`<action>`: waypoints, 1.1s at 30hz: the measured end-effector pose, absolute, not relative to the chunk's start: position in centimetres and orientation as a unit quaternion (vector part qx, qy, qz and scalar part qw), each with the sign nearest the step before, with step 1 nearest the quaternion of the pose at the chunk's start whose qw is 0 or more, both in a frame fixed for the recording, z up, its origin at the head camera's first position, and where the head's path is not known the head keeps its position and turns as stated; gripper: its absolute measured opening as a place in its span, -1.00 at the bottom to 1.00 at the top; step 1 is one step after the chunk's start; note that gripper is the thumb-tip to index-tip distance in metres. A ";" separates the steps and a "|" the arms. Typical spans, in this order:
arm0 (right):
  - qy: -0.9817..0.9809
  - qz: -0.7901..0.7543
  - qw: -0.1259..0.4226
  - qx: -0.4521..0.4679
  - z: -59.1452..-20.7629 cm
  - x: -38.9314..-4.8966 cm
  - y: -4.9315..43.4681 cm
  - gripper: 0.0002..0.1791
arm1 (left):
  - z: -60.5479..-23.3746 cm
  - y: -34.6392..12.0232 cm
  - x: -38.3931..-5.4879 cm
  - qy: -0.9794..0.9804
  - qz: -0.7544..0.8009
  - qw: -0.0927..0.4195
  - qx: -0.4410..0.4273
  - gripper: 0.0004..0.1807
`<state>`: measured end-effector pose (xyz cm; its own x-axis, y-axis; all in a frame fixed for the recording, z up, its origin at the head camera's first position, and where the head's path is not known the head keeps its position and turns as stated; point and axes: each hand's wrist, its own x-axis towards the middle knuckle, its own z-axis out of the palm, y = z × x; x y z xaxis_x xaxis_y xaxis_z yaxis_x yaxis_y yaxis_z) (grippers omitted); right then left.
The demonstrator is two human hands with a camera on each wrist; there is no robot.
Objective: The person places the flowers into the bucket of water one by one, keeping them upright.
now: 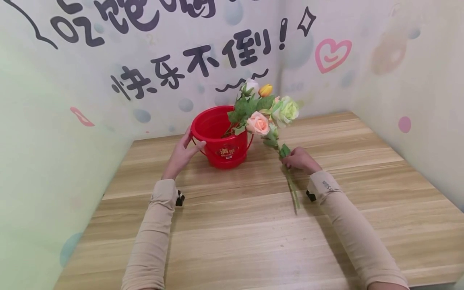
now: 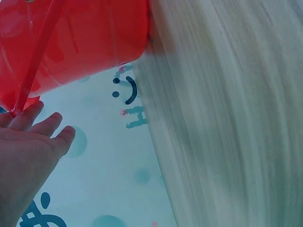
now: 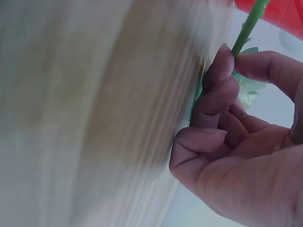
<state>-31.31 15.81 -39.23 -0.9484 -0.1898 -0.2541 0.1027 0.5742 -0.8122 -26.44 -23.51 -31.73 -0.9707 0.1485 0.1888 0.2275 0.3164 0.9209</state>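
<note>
A red plastic bucket (image 1: 226, 151) stands upright toward the back of the table, its thin red handle (image 2: 35, 61) hanging down. My left hand (image 1: 181, 155) rests against its left side, thumb toward the front and fingers (image 2: 47, 125) spread, fairly straight, near the handle's joint. Over the right rim lean a peach rose (image 1: 258, 123), a white rose (image 1: 251, 85) and a yellow tulip (image 1: 266, 90). Right of the bucket, my right hand (image 1: 299, 159) pinches a green stem (image 3: 248, 26) between thumb and fingertips. It runs up toward a pale green flower (image 1: 286, 110); leaves overlap there.
The wood-grain table (image 1: 246, 241) reaches forward from the printed walls (image 1: 163, 108), which close in the back and sides. The lower end of the stem slants toward the front, near the tabletop.
</note>
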 end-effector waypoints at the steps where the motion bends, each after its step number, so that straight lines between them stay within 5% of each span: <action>1: 0.872 -0.462 0.159 -0.025 -39.2 -31.2 15.9 -0.82 | -31.7 -23.5 -26.4 -0.811 -0.573 0.034 -0.115 -0.12; 15: 0.823 -0.552 0.126 -0.036 -38.9 -30.0 17.5 -0.80 | -31.6 -23.4 -26.3 -0.814 -0.567 0.038 -0.121 -0.13; 33: 0.748 -0.662 -0.036 -0.038 -36.4 -28.8 19.1 -0.86 | -33.0 -23.9 -27.5 -0.811 -0.572 0.041 -0.121 -0.09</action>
